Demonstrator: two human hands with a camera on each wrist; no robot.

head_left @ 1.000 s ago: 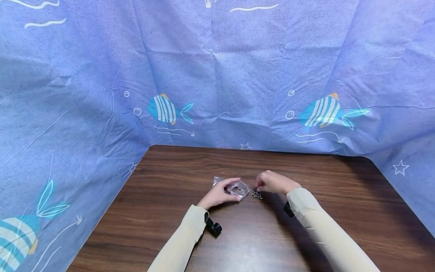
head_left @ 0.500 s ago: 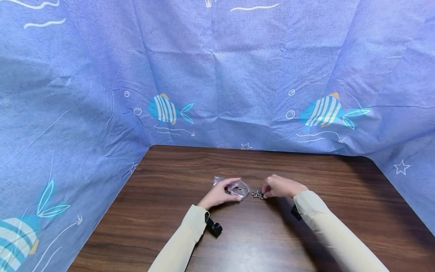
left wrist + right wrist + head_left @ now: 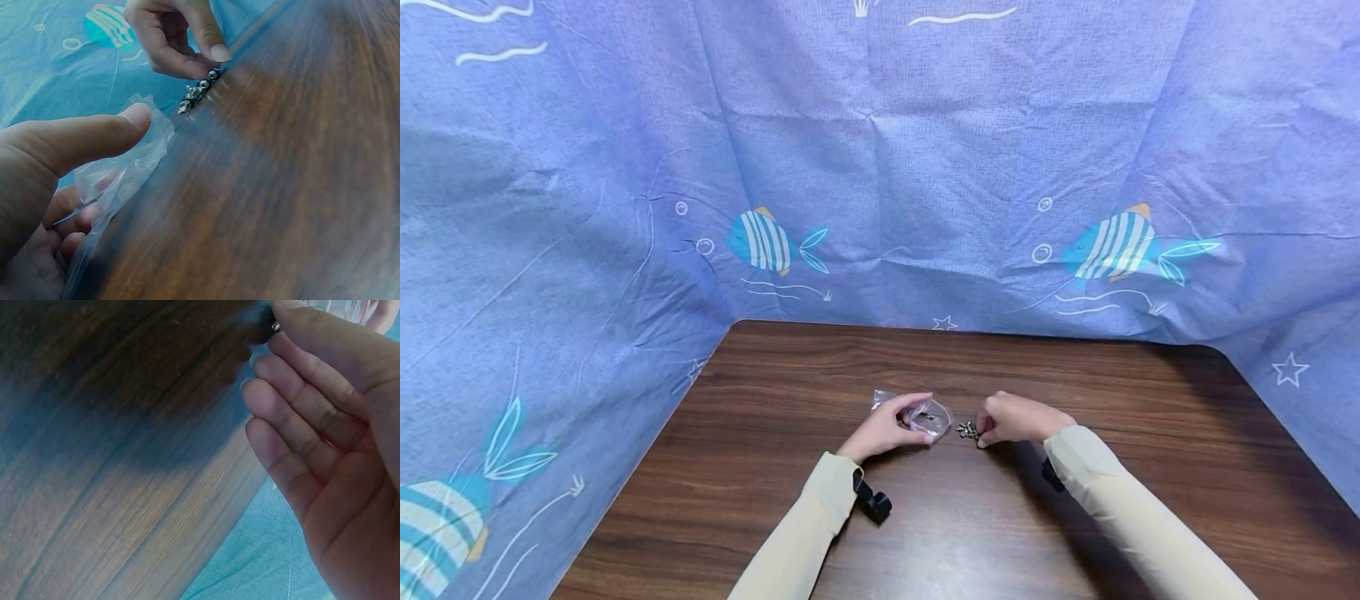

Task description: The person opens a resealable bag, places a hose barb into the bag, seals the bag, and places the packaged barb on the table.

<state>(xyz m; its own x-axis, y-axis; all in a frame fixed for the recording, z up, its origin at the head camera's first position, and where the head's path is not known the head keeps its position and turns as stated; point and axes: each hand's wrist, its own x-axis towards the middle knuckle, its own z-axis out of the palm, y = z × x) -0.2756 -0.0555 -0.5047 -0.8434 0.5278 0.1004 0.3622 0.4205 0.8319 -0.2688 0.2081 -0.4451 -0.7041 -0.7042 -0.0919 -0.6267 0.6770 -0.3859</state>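
Currently, the left hand (image 3: 880, 430) is holding a clear bag (image 3: 134, 164); the right hand (image 3: 1015, 418), fingertips close together, is touching small metal parts (image 3: 192, 95) on the table (image 3: 790, 367) beside the bag, any pinch unclear; a nudge could set them rolling

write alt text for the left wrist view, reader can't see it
A left hand holds a clear plastic bag near small metal pieces on a brown wooden table, with the right hand at the pieces' far end. Blue fish-print cloth hangs behind.
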